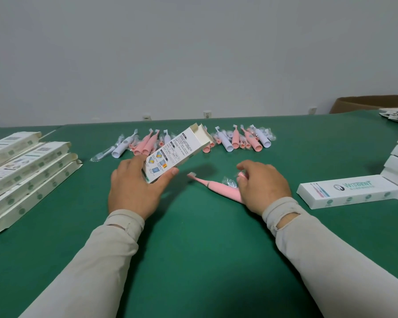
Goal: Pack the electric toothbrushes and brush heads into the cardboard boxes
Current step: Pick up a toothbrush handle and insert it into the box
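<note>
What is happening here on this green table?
A person is packing toothbrushes. The left hand holds an open box tilted above the table. The right hand rests on a pink toothbrush lying flat, with a wrapped brush head beside it. More toothbrushes wait behind, flat boxes at left.

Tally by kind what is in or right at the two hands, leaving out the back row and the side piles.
cardboard box, far end open, gripped by the left hand: 1
pink electric toothbrush, on the table, its handle end hidden under the right hand: 1
bagged brush head, beside the right hand's fingers: 1
Total: 3
</note>
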